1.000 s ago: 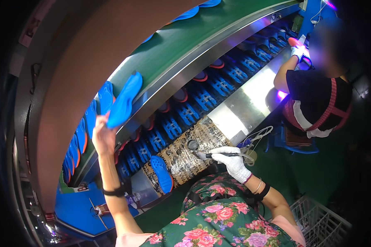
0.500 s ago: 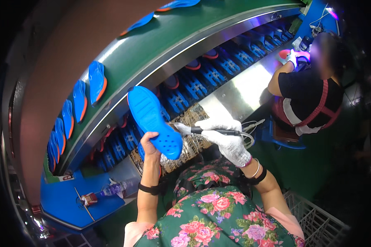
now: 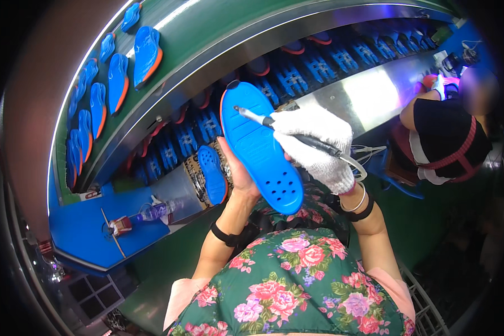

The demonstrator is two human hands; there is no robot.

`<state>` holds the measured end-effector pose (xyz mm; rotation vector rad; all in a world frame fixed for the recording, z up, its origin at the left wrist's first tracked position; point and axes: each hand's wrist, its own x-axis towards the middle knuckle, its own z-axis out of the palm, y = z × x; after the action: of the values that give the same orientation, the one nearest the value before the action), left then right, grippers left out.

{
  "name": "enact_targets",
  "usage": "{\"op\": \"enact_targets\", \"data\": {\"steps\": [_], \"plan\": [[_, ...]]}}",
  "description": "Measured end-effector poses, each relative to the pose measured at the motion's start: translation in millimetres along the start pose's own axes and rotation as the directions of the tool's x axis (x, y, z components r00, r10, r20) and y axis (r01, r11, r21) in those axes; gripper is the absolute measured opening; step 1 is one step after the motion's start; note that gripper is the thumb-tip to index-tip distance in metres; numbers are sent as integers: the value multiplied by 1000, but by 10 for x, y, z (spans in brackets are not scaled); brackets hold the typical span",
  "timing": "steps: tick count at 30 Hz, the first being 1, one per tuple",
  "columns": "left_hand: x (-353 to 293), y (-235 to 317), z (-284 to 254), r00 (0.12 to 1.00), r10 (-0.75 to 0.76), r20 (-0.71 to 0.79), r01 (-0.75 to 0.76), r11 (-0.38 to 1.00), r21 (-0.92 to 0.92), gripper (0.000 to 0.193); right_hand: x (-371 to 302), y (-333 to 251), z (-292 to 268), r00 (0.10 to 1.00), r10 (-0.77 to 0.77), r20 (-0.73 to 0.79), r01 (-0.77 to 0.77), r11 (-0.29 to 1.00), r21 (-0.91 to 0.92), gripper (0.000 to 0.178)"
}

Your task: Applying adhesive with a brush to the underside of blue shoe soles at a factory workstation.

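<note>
A blue shoe sole (image 3: 255, 143) with an orange edge lies tilted across my bare left hand (image 3: 242, 178), whose fingers support it from underneath and along the side. Small holes dot its lower end. My right hand (image 3: 322, 148), in a white knitted glove, grips a pen-like brush (image 3: 256, 116) with a dark handle and a pale cable or tube at its back. The dark tip of that tool is at the sole's upper left face. Beside my left wrist, a second blue sole (image 3: 211, 175) rests on a tape-covered work surface (image 3: 195, 182).
Several blue soles stand on a green conveyor belt (image 3: 176, 42) at the upper left. Below it, a rack (image 3: 293, 78) holds rows of blue pieces. A bottle (image 3: 154, 211) lies on a blue table (image 3: 87, 224). At the right sits a co-worker (image 3: 445, 126).
The sole has swung to the right and lies flatter. The brush tip has gone from the sole's right edge to its upper left. The second sole now shows more fully.
</note>
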<state>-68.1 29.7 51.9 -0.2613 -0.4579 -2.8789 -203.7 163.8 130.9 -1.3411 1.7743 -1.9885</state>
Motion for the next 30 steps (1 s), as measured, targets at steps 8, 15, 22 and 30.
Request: {"op": "enact_targets", "data": {"steps": [8, 15, 22, 30], "plan": [[51, -183, 270, 773, 183, -608, 166, 866, 471, 105, 102, 56, 60, 939, -321, 124, 344, 873, -346, 39], [3, -94, 178, 732, 111, -672, 99, 959, 266, 108, -1, 120, 161, 969, -235, 71, 241, 966, -95, 29], [-92, -8, 35, 764, 106, -637, 152, 929, 336, 109, 13, 123, 260, 901, -376, 216, 415, 892, -177, 30], [-82, 91, 51, 760, 268, -592, 85, 862, 499, 100, -88, 207, 182, 951, -301, 71, 309, 939, -154, 26]]}}
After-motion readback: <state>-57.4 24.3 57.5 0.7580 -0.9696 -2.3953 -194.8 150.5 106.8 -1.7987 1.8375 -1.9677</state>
